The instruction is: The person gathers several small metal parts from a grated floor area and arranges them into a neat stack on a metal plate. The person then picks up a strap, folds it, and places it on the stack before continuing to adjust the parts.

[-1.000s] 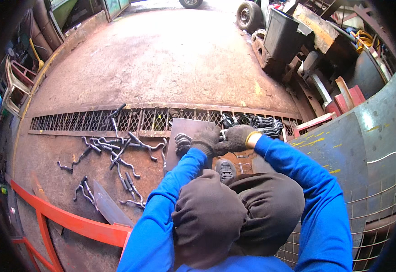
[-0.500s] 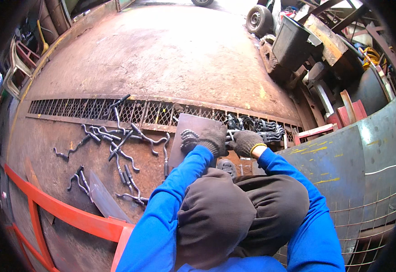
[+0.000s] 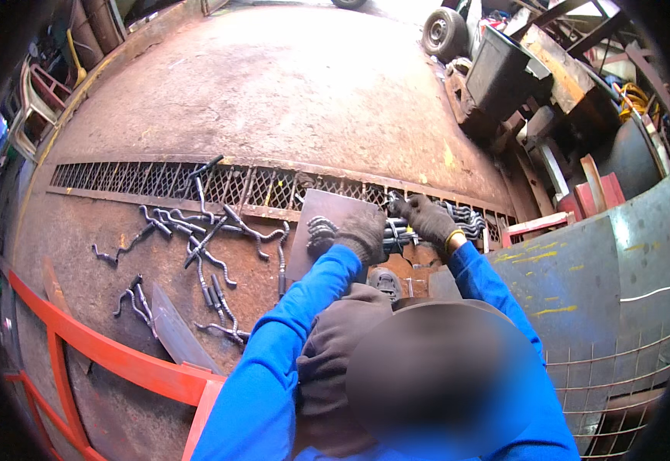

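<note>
My left hand (image 3: 362,234), in a dark knit glove, is closed around a bundle of bent metal rods (image 3: 320,231). The bundle lies across a flat metal plate (image 3: 313,207), its wavy silver ends sticking out on the left. At the bundle's far right side is my gloved right hand (image 3: 430,221), fingers bent together; what they pinch is too small to make out. Beyond that hand lie more bent rods (image 3: 469,220), stacked over the floor grate. Loose bent rods (image 3: 216,298) with dark straight sections are scattered on the floor to the left.
A metal floor grate (image 3: 143,181) crosses in front of me. An orange-red metal frame (image 3: 112,346) stands at near left, beside a pointed metal piece (image 3: 177,330). To the right are grey sheet metal (image 3: 573,269) and wire mesh (image 3: 619,384). A black bin (image 3: 500,73) and a tyre (image 3: 444,34) stand far right.
My right hand has moved slightly away from me and right, uncovering the dark middle of the bundle. My left hand has kept its hold on the rods.
</note>
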Demonstrator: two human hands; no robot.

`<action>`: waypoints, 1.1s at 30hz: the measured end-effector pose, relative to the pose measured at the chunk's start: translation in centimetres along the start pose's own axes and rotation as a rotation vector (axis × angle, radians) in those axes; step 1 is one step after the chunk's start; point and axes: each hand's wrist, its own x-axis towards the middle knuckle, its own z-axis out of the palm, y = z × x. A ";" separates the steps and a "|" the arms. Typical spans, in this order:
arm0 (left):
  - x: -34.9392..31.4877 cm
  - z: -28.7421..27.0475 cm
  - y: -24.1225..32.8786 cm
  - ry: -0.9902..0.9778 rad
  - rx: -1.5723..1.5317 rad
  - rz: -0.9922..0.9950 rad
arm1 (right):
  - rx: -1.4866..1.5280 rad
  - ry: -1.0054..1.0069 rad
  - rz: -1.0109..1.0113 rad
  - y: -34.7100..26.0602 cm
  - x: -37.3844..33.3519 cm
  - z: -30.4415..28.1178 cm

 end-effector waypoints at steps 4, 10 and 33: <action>0.3 0.2 -0.3 -0.030 -0.073 -0.025 | 0.869 -0.392 0.173 5.4 3.2 3.7; 0.3 -0.8 0.1 -0.010 -0.146 -0.082 | 1.494 -0.675 0.262 5.2 4.9 7.6; 0.0 0.0 -0.1 0.028 -0.090 0.075 | 2.181 -1.079 -0.171 5.0 2.7 10.5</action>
